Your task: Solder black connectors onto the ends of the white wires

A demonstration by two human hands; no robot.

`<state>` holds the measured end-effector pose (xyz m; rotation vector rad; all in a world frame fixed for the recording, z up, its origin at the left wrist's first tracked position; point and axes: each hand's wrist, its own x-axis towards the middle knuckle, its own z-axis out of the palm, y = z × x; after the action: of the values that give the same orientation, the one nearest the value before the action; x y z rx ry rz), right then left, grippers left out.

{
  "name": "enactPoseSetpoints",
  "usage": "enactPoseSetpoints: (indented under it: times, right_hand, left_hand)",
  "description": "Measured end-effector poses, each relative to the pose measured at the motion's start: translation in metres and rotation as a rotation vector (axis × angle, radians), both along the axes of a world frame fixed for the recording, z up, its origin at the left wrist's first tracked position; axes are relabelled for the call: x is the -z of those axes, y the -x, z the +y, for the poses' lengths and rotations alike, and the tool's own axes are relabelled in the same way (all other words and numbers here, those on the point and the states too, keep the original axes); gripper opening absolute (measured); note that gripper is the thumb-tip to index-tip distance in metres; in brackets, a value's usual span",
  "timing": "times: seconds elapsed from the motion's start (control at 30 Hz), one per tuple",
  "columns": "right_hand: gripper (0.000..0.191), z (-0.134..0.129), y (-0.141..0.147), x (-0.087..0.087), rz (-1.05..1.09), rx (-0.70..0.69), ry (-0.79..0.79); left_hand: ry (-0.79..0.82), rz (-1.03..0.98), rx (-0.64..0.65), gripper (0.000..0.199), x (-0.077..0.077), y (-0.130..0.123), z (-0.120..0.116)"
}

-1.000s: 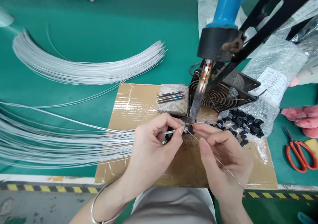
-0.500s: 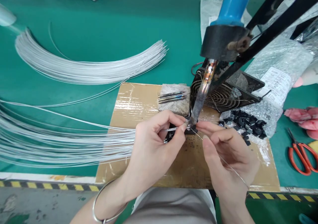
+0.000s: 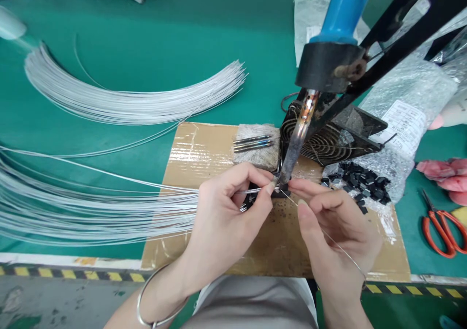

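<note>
My left hand (image 3: pixel 233 207) pinches the end of a light grey wire (image 3: pixel 251 191) between thumb and fingers, close under the tip of a soldering iron (image 3: pixel 295 149) with a blue handle. A thin strand of solder wire (image 3: pixel 337 244) runs through my right hand (image 3: pixel 333 227) up to the same spot at the tip. The fingers of the right hand are curled, with the forefinger close to the iron. What lies exactly at the joint is too small to make out, and fingertips partly cover it. Many grey wires (image 3: pixel 171 212) trail leftward from behind my left hand.
The iron hangs from a black stand (image 3: pixel 386 42) over brown cardboard (image 3: pixel 197 149). Behind it lie a fan (image 3: pixel 324 141) and a pad with metal rods (image 3: pixel 255 161). Black pieces (image 3: pixel 365 183) sit on bubble wrap (image 3: pixel 404 95). Red scissors (image 3: pixel 441 227) are right; a wire bundle (image 3: pixel 146 106) is left.
Hardly anything differs. Both hands stay at the iron tip in the same hold, and the view has shifted very slightly.
</note>
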<state>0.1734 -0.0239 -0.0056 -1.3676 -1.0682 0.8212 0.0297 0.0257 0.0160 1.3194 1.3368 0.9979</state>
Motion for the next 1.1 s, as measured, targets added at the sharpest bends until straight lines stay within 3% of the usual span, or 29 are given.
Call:
enactPoseSetpoints:
  times: [1.1]
  right_hand:
    - [0.020, -0.0016, 0.0023, 0.0046, -0.058, 0.017, -0.044]
  left_hand:
    - [-0.060, -0.021, 0.000, 0.017, 0.0025, -0.0010, 0.0010]
